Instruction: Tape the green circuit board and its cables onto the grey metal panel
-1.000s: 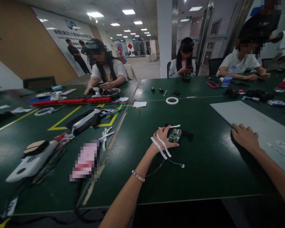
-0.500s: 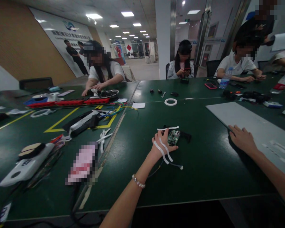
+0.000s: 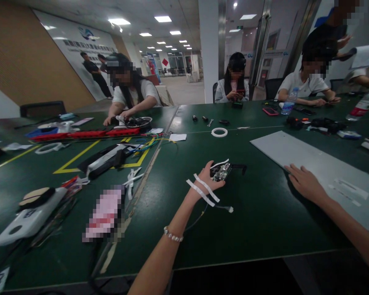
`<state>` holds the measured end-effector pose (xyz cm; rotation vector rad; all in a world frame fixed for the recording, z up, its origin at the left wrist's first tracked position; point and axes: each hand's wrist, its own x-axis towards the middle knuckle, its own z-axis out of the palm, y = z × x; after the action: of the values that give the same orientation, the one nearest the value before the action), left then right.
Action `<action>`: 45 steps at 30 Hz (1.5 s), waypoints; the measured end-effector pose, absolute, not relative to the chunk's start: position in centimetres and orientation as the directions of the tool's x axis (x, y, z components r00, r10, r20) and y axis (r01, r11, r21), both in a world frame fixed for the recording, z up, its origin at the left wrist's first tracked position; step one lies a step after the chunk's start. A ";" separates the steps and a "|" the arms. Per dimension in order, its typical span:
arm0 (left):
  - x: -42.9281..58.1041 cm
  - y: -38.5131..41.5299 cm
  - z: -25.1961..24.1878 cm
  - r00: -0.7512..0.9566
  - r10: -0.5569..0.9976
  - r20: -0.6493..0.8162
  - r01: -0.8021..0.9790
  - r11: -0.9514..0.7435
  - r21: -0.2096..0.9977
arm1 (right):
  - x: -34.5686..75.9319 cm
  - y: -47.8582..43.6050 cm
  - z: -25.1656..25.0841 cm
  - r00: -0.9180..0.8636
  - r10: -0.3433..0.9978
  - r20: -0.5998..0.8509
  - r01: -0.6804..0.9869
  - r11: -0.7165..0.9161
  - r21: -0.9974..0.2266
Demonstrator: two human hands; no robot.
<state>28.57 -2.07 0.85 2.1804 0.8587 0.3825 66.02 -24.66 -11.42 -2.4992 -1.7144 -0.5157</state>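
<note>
My left hand (image 3: pixel 204 182) is closed around a small circuit board (image 3: pixel 222 172), with a black part (image 3: pixel 240 168) sticking out beyond it. Two white tape strips (image 3: pixel 203 190) lie across the back of this hand, and another strip (image 3: pixel 219 164) is by its fingertips. A thin cable with a white plug (image 3: pixel 230 209) trails below. On the right, my right hand (image 3: pixel 306 184) grips the near left edge of a large pale flat panel (image 3: pixel 320 159), its fingers on top and its thumb hidden. More tape strips (image 3: pixel 346 194) lie on the panel.
A roll of white tape (image 3: pixel 219 132) and a small wrench (image 3: pixel 210 123) lie farther back on the green table (image 3: pixel 252 229). At left are a red strip (image 3: pixel 104 133), a pixelated pink item (image 3: pixel 106 213) and a white device (image 3: pixel 27 219). Several people sit across the table.
The panel has slid left with my right hand. My left hand has tilted slightly with the circuit board, and the tape strips on it have shifted. The view has turned slightly right.
</note>
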 end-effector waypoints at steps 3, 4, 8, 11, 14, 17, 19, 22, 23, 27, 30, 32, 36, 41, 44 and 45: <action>28.7 -2.3 0.8 0.714 0.696 0.078 0.394 -0.491 0.777 | 64.8 -24.8 -11.2 0.281 0.914 0.291 0.946 -0.315 0.077; 28.8 -2.5 0.8 0.712 0.694 0.107 0.378 -0.506 0.775 | 64.4 -24.9 -11.2 0.266 0.922 0.282 0.955 -0.292 0.055; 29.1 -3.2 0.6 0.725 0.663 0.190 0.345 -0.587 0.733 | 62.4 -25.1 -10.8 0.184 0.951 0.247 0.983 -0.180 -0.041; 29.3 -3.3 0.7 0.722 0.635 0.274 0.297 -0.642 0.707 | 60.5 -25.4 -9.8 0.124 0.969 0.214 0.988 -0.102 -0.115; 29.3 -3.2 0.9 0.700 0.614 0.365 0.267 -0.699 0.664 | 58.2 -25.6 -8.2 0.084 0.984 0.157 0.981 -0.054 -0.184; 29.2 -3.1 1.2 0.691 0.595 0.410 0.277 -0.742 0.610 | 56.1 -25.6 -6.6 0.040 0.994 0.099 0.970 -0.015 -0.243; 29.1 -3.2 1.5 0.697 0.583 0.419 0.285 -0.760 0.584 | 54.8 -25.5 -5.6 0.003 0.998 0.066 0.962 0.015 -0.273; 29.0 -3.3 1.9 0.726 0.559 0.401 0.291 -0.777 0.558 | 53.2 -25.1 -4.6 -0.077 0.996 0.034 0.951 0.084 -0.297; 29.0 -3.3 2.0 0.738 0.551 0.391 0.291 -0.782 0.551 | 52.7 -25.0 -4.4 -0.106 0.994 0.033 0.946 0.111 -0.306; 29.2 -3.5 1.9 0.774 0.523 0.357 0.291 -0.795 0.533 | 50.6 -24.6 -3.7 -0.236 0.969 0.074 0.905 0.247 -0.346; 29.4 -3.7 1.5 0.807 0.497 0.318 0.289 -0.803 0.521 | 49.2 -24.3 -3.2 -0.349 0.929 0.124 0.850 0.370 -0.375; 29.5 -3.7 1.1 0.834 0.470 0.289 0.281 -0.813 0.510 | 48.5 -24.1 -2.8 -0.402 0.902 0.156 0.810 0.430 -0.399; 29.4 -3.6 0.3 0.870 0.419 0.260 0.251 -0.830 0.499 | 48.1 -24.4 -3.2 -0.445 0.870 0.214 0.779 0.494 -0.386; 29.0 -3.0 -0.5 0.906 0.348 0.241 0.182 -0.834 0.522 | 49.8 -25.5 -5.4 -0.219 0.864 0.453 0.859 0.391 -0.329; 29.0 -2.4 -0.8 0.918 0.336 0.210 0.180 -0.826 0.534 | 52.3 -24.9 -5.7 0.004 0.861 0.508 0.922 0.194 -0.336; 29.0 -2.3 -0.9 0.921 0.335 0.196 0.186 -0.824 0.536 | 53.3 -24.4 -5.6 0.086 0.857 0.507 0.935 0.106 -0.339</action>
<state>28.98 -2.26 -0.85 2.5539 0.3732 0.3851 53.32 -24.43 -5.64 -1.7529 -1.7724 -0.1612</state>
